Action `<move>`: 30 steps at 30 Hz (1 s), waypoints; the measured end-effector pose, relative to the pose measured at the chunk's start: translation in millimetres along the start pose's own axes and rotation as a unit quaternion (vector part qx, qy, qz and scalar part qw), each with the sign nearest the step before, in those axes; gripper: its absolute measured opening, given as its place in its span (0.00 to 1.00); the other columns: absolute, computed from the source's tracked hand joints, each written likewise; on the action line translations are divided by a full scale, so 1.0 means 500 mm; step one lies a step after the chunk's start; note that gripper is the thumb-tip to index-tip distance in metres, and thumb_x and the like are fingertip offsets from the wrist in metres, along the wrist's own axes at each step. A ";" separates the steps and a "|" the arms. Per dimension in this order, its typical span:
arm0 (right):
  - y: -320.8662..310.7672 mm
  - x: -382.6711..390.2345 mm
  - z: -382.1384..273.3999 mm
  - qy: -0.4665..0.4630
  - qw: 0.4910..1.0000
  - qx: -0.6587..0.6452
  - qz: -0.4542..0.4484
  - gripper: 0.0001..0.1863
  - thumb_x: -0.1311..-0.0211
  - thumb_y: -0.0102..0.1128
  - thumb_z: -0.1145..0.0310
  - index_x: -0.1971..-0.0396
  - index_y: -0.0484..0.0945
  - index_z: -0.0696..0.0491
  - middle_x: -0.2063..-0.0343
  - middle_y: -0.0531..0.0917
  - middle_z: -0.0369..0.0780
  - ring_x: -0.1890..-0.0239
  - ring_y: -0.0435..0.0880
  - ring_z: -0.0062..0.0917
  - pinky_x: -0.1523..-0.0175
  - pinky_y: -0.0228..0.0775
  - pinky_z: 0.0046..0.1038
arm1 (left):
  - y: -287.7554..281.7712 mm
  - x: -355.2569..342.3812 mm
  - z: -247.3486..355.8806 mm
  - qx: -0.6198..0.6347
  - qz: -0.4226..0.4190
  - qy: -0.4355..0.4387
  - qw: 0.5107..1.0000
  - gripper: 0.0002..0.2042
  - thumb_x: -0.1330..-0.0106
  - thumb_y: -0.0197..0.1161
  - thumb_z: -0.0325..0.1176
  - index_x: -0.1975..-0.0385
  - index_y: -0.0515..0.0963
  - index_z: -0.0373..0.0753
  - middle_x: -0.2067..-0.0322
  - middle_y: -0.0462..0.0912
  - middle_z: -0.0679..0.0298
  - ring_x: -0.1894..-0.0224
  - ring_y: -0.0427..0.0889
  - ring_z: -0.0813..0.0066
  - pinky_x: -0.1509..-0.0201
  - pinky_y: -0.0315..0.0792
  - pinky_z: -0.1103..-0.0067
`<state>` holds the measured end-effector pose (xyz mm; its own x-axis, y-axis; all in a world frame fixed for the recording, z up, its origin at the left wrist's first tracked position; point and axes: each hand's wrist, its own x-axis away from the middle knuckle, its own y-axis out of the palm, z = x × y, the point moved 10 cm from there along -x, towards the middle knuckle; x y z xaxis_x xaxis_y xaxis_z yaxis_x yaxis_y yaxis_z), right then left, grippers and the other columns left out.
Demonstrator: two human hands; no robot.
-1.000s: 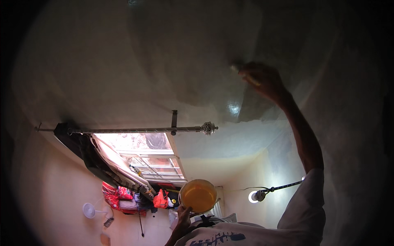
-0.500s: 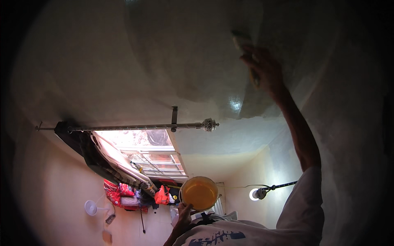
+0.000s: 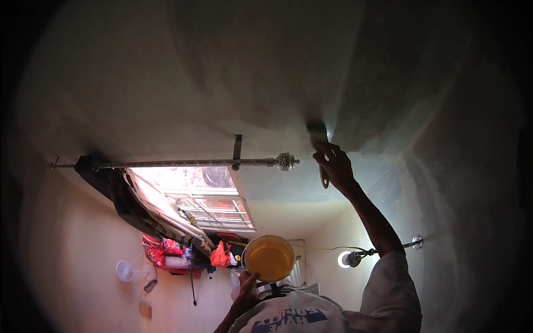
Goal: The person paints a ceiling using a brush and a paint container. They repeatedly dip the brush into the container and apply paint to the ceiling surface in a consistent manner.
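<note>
My right hand [image 3: 336,167] is raised on an outstretched arm, its fingers closed round a flat paintbrush [image 3: 318,136]. The brush's dark bristles meet the plastered surface, at the edge of a darker, damp-looking patch [image 3: 383,83]. A small shiny spot shows beside the bristles. Lower down, my left hand [image 3: 247,287] grips a round bucket [image 3: 246,256] by its rim, near my chest. The bucket's inside looks amber; whether that is liquid or the bucket's own colour, I cannot tell.
A curtain rod [image 3: 194,164] with a beaded end knob runs left of the brush, on a bracket. A dark curtain [image 3: 125,202] hangs beside a bright barred window [image 3: 205,194]. A lit bulb [image 3: 345,260] sits near my right arm. Red bags [image 3: 152,252] and a white fan [image 3: 124,271] are further left.
My right hand has brought the brush down the picture, from high on the surface to near the rod's level. My left hand still holds the bucket in nearly the same place.
</note>
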<state>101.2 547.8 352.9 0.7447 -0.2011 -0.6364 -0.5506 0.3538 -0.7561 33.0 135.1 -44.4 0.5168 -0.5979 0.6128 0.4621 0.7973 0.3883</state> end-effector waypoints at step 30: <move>-0.429 -0.368 0.115 -0.074 0.993 -0.083 0.036 0.09 0.39 0.68 0.68 0.58 0.85 0.49 0.55 0.86 0.38 0.52 0.85 0.29 0.46 0.77 0.31 | 0.012 -0.025 0.000 -0.043 -0.033 0.040 0.998 0.16 0.40 0.64 0.26 0.53 0.73 0.34 0.61 0.82 0.56 0.61 0.86 0.60 0.56 0.83 0.50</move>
<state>103.9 561.5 640.9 0.7421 -0.0392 -0.6691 -0.6495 0.2046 -0.7323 29.5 147.3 -49.5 0.5370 -0.6566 0.5296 0.5553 0.7477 0.3640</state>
